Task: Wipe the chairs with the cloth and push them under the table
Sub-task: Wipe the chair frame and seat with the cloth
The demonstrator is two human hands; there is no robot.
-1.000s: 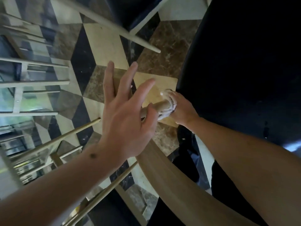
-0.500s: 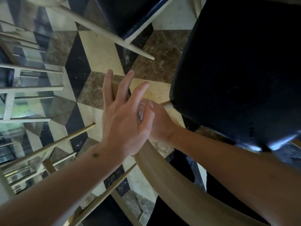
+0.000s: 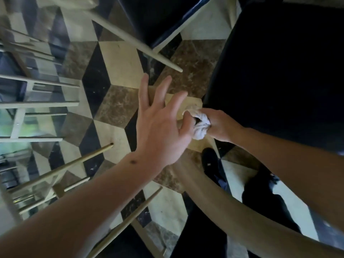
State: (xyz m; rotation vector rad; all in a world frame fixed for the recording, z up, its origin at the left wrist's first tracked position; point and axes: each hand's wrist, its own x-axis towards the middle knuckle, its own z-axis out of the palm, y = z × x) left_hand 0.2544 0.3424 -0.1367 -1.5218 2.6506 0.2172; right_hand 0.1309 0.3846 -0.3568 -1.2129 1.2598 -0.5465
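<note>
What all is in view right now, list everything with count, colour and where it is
cloth: one, white, bunched, centre, wrapped round the chair's pale wooden frame
chair: one, dark seat on the right, with a pale curved wooden rail running to bottom centre
second chair: one, dark seat with pale legs, top centre
chair legs: several, pale, lower left, slanting
frame: one, pale bars around shiny panels, left edge
floor: cream, brown and black diamond tiles
shoe: one, black, below the cloth
left hand: fingers spread, centre, beside the cloth
right hand: grips the cloth on the wooden frame
</note>
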